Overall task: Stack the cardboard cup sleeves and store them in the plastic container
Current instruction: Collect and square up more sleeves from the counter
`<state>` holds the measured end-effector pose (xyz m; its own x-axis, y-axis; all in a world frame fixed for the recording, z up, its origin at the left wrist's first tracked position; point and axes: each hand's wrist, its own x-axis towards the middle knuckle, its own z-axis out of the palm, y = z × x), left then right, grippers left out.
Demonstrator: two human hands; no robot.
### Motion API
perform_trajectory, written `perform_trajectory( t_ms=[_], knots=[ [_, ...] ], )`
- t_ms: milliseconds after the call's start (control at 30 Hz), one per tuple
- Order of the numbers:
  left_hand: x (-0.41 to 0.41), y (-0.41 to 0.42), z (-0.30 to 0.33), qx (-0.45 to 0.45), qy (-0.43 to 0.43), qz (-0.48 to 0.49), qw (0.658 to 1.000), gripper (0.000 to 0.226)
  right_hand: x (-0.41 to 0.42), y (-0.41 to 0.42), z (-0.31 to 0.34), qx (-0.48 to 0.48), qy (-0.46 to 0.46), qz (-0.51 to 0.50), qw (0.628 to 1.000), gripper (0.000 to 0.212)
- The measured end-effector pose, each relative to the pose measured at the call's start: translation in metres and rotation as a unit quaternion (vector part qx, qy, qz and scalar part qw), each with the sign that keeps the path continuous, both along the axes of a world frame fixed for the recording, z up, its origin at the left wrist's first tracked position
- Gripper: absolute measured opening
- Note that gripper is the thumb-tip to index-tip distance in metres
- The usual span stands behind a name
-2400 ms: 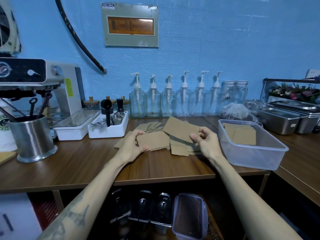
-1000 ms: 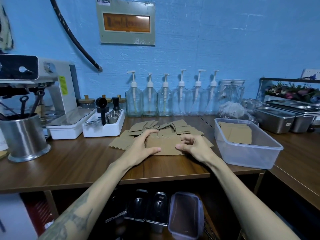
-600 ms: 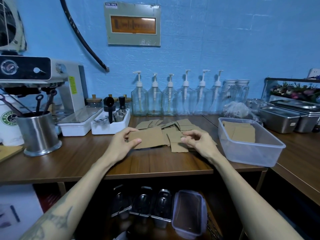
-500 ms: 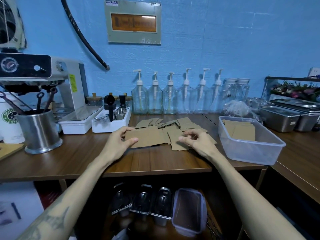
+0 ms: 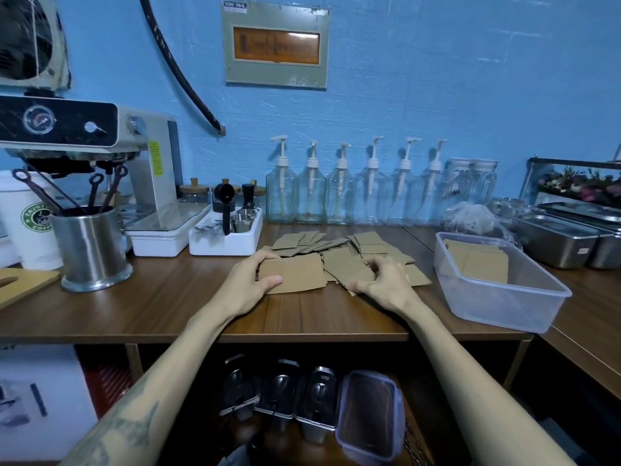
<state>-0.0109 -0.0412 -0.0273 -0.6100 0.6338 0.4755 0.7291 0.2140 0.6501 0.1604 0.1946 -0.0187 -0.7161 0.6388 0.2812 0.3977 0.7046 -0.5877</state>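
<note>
From the head camera, a small stack of flat brown cardboard sleeves [image 5: 291, 273] is gripped at its left end by the left hand [image 5: 250, 284], thumb below, fingers curled over the top. The right hand [image 5: 381, 283], fingers curled, is pressed onto the loose sleeve pile [image 5: 353, 255] on the wooden counter [image 5: 161, 304]. More sleeves are held in the clear plastic container [image 5: 500, 297] at right.

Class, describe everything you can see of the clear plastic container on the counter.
The plastic container is a clear, rectangular, lidless tub with rounded corners and a rim. It stands upright at the wooden counter's right end, right of the loose sleeves. Some flat brown cardboard sleeves lie inside. Neither hand touches it.
</note>
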Motion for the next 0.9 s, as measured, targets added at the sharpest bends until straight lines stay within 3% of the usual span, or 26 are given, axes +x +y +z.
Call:
perform_trajectory(
  t_ms=[100, 233, 467, 700, 900],
  knots=[
    [-0.001, 0.0, -0.001, 0.002, -0.006, 0.002, 1.0, 0.034, 0.004, 0.002, 0.001, -0.116, 0.087, 0.032, 0.989, 0.05],
    [-0.003, 0.001, -0.002, 0.003, -0.009, -0.002, 1.0, 0.033, 0.007, 0.015, -0.004, -0.194, 0.208, 0.033, 0.958, 0.021],
    [-0.004, 0.001, -0.003, -0.003, -0.011, 0.005, 1.0, 0.034, 0.013, -0.001, 0.005, -0.29, 0.256, 0.1, 0.917, 0.022],
    [-0.006, 0.003, -0.003, -0.006, -0.015, 0.018, 1.0, 0.033, 0.018, -0.002, 0.007, -0.291, 0.303, 0.092, 0.903, 0.027],
    [-0.005, 0.002, -0.003, -0.008, -0.016, 0.023, 1.0, 0.033, 0.016, -0.011, 0.01, -0.107, 0.126, 0.165, 0.972, 0.033]
  ],
)
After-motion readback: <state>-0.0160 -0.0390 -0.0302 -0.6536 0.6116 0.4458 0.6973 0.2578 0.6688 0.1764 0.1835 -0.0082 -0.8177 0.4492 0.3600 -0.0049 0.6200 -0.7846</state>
